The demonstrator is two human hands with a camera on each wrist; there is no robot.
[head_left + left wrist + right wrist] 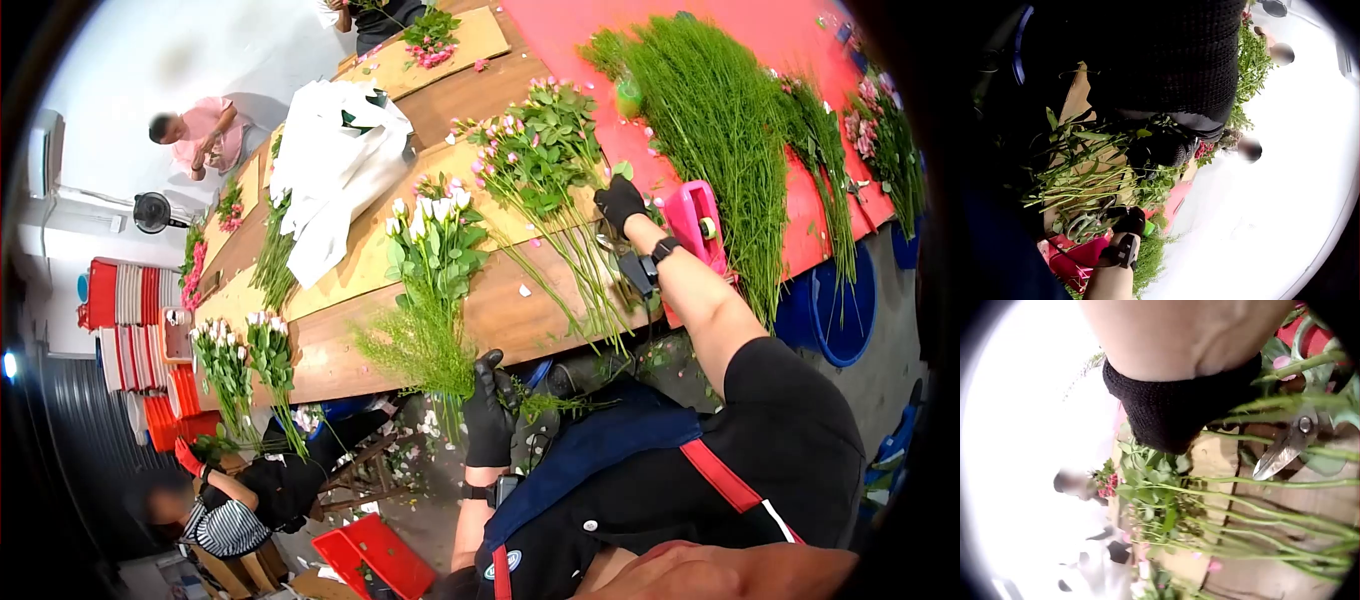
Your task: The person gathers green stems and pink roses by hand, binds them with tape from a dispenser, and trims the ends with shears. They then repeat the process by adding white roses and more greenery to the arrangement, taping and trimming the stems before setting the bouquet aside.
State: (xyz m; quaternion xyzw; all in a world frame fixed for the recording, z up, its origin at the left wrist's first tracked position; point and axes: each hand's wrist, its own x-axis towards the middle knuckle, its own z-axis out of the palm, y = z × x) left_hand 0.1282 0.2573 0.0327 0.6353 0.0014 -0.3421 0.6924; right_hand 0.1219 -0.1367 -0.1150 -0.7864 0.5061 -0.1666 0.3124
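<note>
Mid-bouquet, the black-gloved left hand (pixel 489 404) gripped a white-rose-and-greenery bunch (pixel 432 262) at the wooden counter's (pixel 520 310) near edge, while the gloved right hand (pixel 620 203), its grip unclear, reached among loose pink rose stems (pixel 545 190), probably needing one pulled free next.

The head camera looks steeply down from above the person onto the near edge of the wooden table (pixel 520 310), taking in both gloved hands. The left wrist camera sits tight against the left hand (pixel 1166 147), facing across the stems toward the right hand (pixel 1130 220). The right wrist camera hugs its glove, facing the loose roses (pixel 1166 506) along that edge, which all 3 views share.
</note>
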